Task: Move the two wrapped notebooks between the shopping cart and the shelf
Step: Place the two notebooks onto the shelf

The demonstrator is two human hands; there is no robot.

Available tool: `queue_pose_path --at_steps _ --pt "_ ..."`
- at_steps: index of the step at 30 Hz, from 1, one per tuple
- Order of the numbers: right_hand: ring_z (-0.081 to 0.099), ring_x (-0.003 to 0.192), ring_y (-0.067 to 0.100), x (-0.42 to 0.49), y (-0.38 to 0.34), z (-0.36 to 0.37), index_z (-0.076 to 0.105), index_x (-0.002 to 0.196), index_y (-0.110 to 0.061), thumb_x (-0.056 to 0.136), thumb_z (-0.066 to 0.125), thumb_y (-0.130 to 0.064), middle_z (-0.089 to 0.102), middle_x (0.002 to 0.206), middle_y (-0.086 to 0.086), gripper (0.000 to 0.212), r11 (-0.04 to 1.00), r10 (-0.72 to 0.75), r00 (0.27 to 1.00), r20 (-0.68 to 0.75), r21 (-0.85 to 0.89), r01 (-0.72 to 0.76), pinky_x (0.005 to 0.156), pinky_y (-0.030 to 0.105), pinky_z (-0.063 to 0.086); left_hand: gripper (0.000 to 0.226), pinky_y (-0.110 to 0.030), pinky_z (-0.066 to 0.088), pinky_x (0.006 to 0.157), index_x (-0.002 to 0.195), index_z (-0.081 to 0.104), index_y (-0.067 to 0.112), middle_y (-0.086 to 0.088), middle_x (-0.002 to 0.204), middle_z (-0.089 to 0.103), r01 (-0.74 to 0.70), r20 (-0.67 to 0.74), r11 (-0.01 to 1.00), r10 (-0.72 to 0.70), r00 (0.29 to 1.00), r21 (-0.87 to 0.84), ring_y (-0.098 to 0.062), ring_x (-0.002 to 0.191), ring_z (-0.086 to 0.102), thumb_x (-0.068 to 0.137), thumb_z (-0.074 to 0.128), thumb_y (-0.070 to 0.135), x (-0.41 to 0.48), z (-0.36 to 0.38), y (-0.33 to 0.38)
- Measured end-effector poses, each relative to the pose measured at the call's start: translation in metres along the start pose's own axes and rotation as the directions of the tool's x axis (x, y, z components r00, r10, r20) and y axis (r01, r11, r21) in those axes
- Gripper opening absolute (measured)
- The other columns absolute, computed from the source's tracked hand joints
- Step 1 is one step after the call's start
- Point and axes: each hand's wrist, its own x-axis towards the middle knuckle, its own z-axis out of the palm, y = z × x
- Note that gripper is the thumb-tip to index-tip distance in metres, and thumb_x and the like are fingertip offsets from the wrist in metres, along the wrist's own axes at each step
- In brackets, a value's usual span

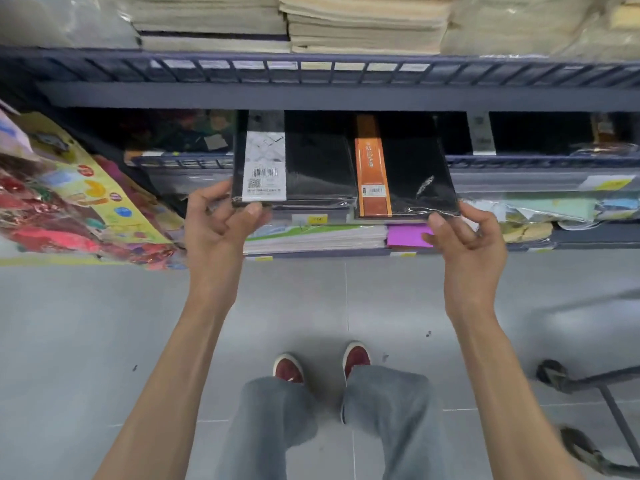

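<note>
Crowded all round the two wrapped notebooks: at 12 o'clock, stacks of cream paper (363, 26) on the upper shelf (311, 98), fronted by a dark wire rail (311, 69) directly above the notebooks' far ends; at 9 o'clock, bright crinkled foil packets (69, 202) leaning out from the shelving; just below, toward 6 o'clock, a flat stack of white-edged books (311, 239) with a purple pad (405, 235) beside it and a yellow price tag (317, 220) on the shelf lip. Left notebook (311, 161), black with a white barcode band, and right notebook (412, 161), black with an orange band, side by side and almost touching at the front of the middle shelf (536, 161), far ends reaching in under the upper shelf; whether resting on it, impossible to tell. Left grip (221, 216) curled round the left notebook's near left corner; right grip (464, 233) pinching the right notebook's near right corner, glossy film puckered there. Underfoot, pale grey floor tiles (104, 341), smooth with thin joints; red shoes (287, 367) at 6 o'clock; at 4 o'clock the shopping cart (550, 372), only its dark metal base and wheels in view. Flat rectangular covers, shiny clear wrap, matte painted steel shelving.
</note>
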Motion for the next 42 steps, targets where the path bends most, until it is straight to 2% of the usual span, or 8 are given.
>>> queue_pose_path --at_steps 6,12,17,21,29,35,39,42 --pt "0.067 0.086 0.021 0.016 0.027 0.014 0.063 0.101 -0.021 0.084 0.076 -0.004 0.068 0.089 0.008 0.027 0.986 -0.165 0.985 -0.060 0.000 0.165 0.084 0.045 0.059 0.028 -0.032 0.059 0.081 0.114 0.047 0.010 -0.015 0.115 0.069 -0.167 -0.029 0.985 0.168 0.985 0.032 -0.023 0.104 0.071 0.095 0.059 -0.007 0.017 -0.003 -0.015" --pt "0.065 0.083 0.017 0.038 0.054 0.028 0.061 0.101 -0.022 0.075 0.081 -0.027 0.069 0.091 -0.002 0.034 0.939 -0.332 0.938 -0.097 0.059 0.338 0.077 0.033 0.058 0.031 -0.032 0.058 0.085 0.107 0.052 0.019 0.006 0.098 0.077 -0.339 -0.042 0.935 0.344 0.938 0.103 -0.016 0.097 0.073 0.088 0.070 0.003 0.036 -0.001 -0.037" --pt "0.067 0.080 0.013 0.057 0.070 0.036 0.058 0.100 -0.019 0.084 0.078 -0.017 0.070 0.088 -0.006 0.026 0.866 -0.491 0.864 -0.115 0.048 0.498 0.070 0.028 0.056 0.027 -0.045 0.059 0.085 0.105 0.052 0.021 -0.007 0.099 0.072 -0.463 -0.096 0.872 0.480 0.872 0.156 -0.022 0.092 0.075 0.090 0.073 0.016 0.051 0.002 -0.059" --pt "0.067 0.083 0.018 0.070 0.079 0.040 0.055 0.098 -0.019 0.088 0.076 -0.018 0.067 0.093 0.007 0.022 0.804 -0.583 0.804 -0.116 0.062 0.592 0.067 0.027 0.055 0.028 -0.034 0.059 0.083 0.105 0.049 0.023 0.001 0.102 0.075 -0.523 -0.123 0.840 0.540 0.833 0.142 -0.018 0.095 0.074 0.090 0.072 0.027 0.061 0.007 -0.071" --pt "0.066 0.086 0.018 0.092 0.094 0.049 0.054 0.099 -0.018 0.090 0.073 -0.022 0.066 0.094 0.001 0.021 0.725 -0.669 0.731 -0.137 0.096 0.682 0.067 0.026 0.056 0.024 -0.021 0.057 0.078 0.098 0.047 0.031 0.015 0.090 0.074 -0.613 -0.098 0.757 0.644 0.759 0.227 -0.007 0.091 0.073 0.092 0.070 0.033 0.074 0.010 -0.081" --pt "0.068 0.090 0.029 0.097 0.095 0.052 0.054 0.096 -0.021 0.091 0.073 -0.022 0.066 0.094 0.003 0.020 0.705 -0.692 0.711 -0.121 0.096 0.703 0.067 0.025 0.056 0.023 -0.036 0.060 0.074 0.099 0.049 0.021 0.004 0.091 0.070 -0.679 -0.079 0.692 0.712 0.697 0.247 -0.017 0.087 0.074 0.093 0.070 0.030 0.083 0.008 -0.086" --pt "0.067 0.085 0.025 0.098 0.089 0.052 0.056 0.093 -0.023 0.089 0.075 -0.023 0.067 0.089 -0.004 0.019 0.718 -0.681 0.724 -0.111 0.095 0.690 0.064 0.025 0.055 0.027 -0.015 0.053 0.065 0.100 0.050 0.009 0.007 0.084 0.064 -0.692 -0.085 0.670 0.732 0.676 0.268 -0.002 0.076 0.068 0.093 0.070 0.026 0.085 0.010 -0.084" --pt "0.064 0.072 0.021 0.102 0.087 0.051 0.058 0.095 -0.019 0.088 0.076 -0.028 0.067 0.084 -0.008 0.021 0.735 -0.670 0.735 -0.101 0.043 0.676 0.062 0.029 0.053 0.026 -0.014 0.049 0.064 0.095 0.051 0.020 0.005 0.081 0.061 -0.677 -0.101 0.644 0.747 0.658 0.357 0.000 0.072 0.063 0.091 0.072 0.034 0.088 0.012 -0.084"
